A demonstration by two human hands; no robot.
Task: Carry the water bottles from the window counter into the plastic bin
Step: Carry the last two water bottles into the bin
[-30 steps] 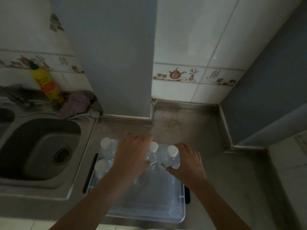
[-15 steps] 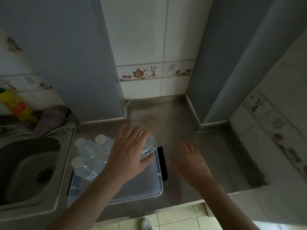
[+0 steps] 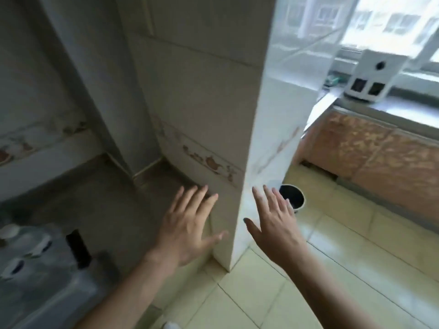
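The clear plastic bin [image 3: 59,286] sits at the lower left on the steel counter, blurred, with several white-capped water bottles [image 3: 35,245] standing in it. My left hand [image 3: 187,224] hovers with fingers spread over the counter's right end, empty. To its right, past the tiled wall corner, my right hand [image 3: 273,219] is also spread and empty, above the floor. The window counter [image 3: 389,103] shows at the upper right; no bottles are visible on the part in view.
A tiled wall pillar [image 3: 240,138] juts out between my hands. A white box-shaped device [image 3: 370,77] stands on the window counter. A dark round bucket [image 3: 294,198] sits on the tiled floor beside the pillar. Brown cabinet fronts [image 3: 370,153] run under the window counter.
Both hands let go of the bottles in the bin and drew away. The view swung right, from the sink and bin toward the pillar and window counter.
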